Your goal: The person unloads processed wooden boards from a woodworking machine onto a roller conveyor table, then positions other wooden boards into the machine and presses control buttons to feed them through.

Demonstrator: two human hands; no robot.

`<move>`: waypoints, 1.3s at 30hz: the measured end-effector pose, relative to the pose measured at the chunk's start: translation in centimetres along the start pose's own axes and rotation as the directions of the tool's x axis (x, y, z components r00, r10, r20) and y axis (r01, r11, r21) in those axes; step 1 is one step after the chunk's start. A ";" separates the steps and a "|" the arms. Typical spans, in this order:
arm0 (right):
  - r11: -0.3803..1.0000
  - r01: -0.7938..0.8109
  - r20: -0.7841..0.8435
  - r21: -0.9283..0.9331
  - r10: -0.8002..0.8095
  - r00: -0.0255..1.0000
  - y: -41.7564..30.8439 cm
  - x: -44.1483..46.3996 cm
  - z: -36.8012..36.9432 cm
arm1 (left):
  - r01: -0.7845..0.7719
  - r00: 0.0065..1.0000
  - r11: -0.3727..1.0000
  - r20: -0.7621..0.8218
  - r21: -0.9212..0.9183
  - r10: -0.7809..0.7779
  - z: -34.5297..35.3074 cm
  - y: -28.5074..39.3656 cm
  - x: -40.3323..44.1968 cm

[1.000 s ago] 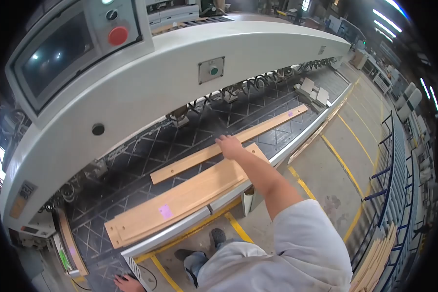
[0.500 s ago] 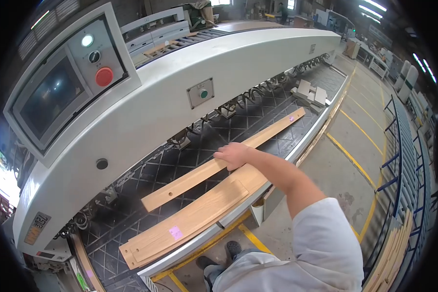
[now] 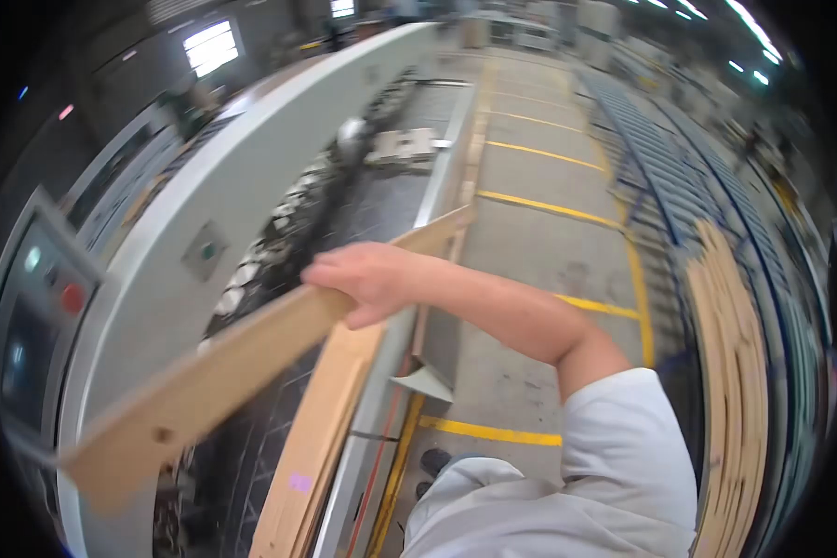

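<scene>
The right hand [image 3: 367, 279] has a long wooden board [image 3: 214, 381] in its grip, near the middle of the board's length. The fingers are bent over the board, so the hand is only a little open, by the thickness of the wood. The left hand is not in the view, and I cannot tell its state.

The board lies slantwise across the view, above the dark machine bed [image 3: 367, 219]. Its nearer end, which has a round hole [image 3: 163, 435], is in front of the white machine beam [image 3: 251, 130]; its farther end reaches over the metal edge [image 3: 442, 181] of the bed. The board is somewhat blurred.

Below the hand, a stack of boards [image 3: 335, 391] lies on the bed along this edge, with a pink mark [image 3: 299, 482] on its top. Some pale blocks [image 3: 405, 144] rest farther along the bed. On the other side, beyond the floor [image 3: 521, 232] with yellow lines, wooden strips [image 3: 730, 372] are beside a blue roller rack [image 3: 637, 130].
</scene>
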State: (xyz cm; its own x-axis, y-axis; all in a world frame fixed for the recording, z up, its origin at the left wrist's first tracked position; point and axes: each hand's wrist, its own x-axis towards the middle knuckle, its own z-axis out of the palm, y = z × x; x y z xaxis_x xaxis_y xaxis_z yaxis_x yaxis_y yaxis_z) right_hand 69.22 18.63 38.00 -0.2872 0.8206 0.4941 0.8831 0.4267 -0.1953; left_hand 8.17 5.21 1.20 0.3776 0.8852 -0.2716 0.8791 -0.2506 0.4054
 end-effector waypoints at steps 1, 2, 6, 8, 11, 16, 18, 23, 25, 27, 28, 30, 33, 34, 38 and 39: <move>0.996 -0.089 -0.074 0.004 0.089 0.993 -0.5 -1.5 -2.0 | -0.083 0.993 0.993 0.077 -0.079 0.089 -0.7 3.7 1.6; 0.990 -0.138 -0.224 -0.004 0.134 0.965 -1.1 -3.3 -3.9 | -0.186 0.970 0.970 0.124 -0.158 0.207 -1.0 5.5 3.2; 0.921 -0.387 -0.621 -0.054 0.272 0.735 -4.4 -12.6 -9.1 | -0.409 0.869 0.891 0.214 -0.198 0.447 -2.1 16.9 8.8; 0.900 -0.435 -0.789 -0.036 0.242 0.565 -6.5 -17.2 -10.7 | -0.510 0.786 0.817 0.240 -0.268 0.570 -0.6 19.3 12.9; 0.815 -0.574 -0.807 0.077 0.389 0.444 -9.4 -24.7 -12.0 | -0.587 0.663 0.741 0.333 -0.326 0.671 0.0 28.2 15.3; 0.624 -0.761 -0.799 0.178 0.543 0.258 -12.2 -37.3 -14.7 | -0.636 0.411 0.631 0.498 -0.444 0.764 6.1 40.7 16.1; 0.492 -0.833 -0.738 0.253 0.655 0.162 -12.5 -42.8 -16.2 | -0.332 0.368 0.744 0.647 -0.580 0.668 10.2 44.4 16.5; 0.168 -0.942 -0.631 0.291 0.773 -0.057 -12.7 -57.0 -18.1 | -0.252 0.532 0.924 0.756 -0.288 0.381 20.9 46.8 18.4; 0.056 -0.948 -0.561 0.313 0.816 -0.137 -13.0 -61.8 -18.2 | -0.164 0.523 0.971 0.819 -0.175 0.236 23.3 46.1 19.0; -0.097 -0.962 -0.464 0.256 0.860 -0.210 -13.1 -66.2 -17.5 | -0.103 0.497 0.993 0.861 -0.062 0.105 25.2 46.6 19.1; -0.115 -0.960 -0.461 0.255 0.858 -0.226 -13.4 -68.1 -17.4 | -0.092 0.480 0.996 0.875 -0.013 0.056 26.2 47.4 19.0; -0.233 -0.931 -0.331 0.280 0.887 -0.321 -13.9 -71.3 -17.3 | -0.085 0.439 0.996 0.899 0.038 0.004 28.2 49.8 18.6; -0.362 -0.881 -0.181 0.304 0.886 -0.426 -13.9 -75.9 -16.4 | -0.095 0.364 0.995 0.931 0.025 0.011 31.7 54.4 18.8; -0.367 -0.879 -0.175 0.304 0.886 -0.430 -13.8 -77.3 -16.3 | -0.096 0.336 0.995 0.941 0.003 0.030 32.9 56.0 19.0; -0.538 -0.778 -0.022 0.324 0.818 -0.575 -13.1 -82.6 -16.8 | -0.119 0.240 0.990 0.965 -0.081 0.108 38.4 64.0 19.7; -0.587 -0.742 0.022 0.324 0.789 -0.614 -12.8 -84.2 -17.1 | -0.136 0.230 0.986 0.965 -0.097 0.126 40.0 66.4 19.6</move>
State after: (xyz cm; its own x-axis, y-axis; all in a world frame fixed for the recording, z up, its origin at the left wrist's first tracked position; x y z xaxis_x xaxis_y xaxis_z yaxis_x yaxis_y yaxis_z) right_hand 88.48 -62.47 13.38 0.8648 -0.1587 -0.4763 -0.4250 -0.7364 -0.5263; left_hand 85.57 -9.80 -12.07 0.4784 -0.2065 -0.8535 0.7875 -0.3292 0.5210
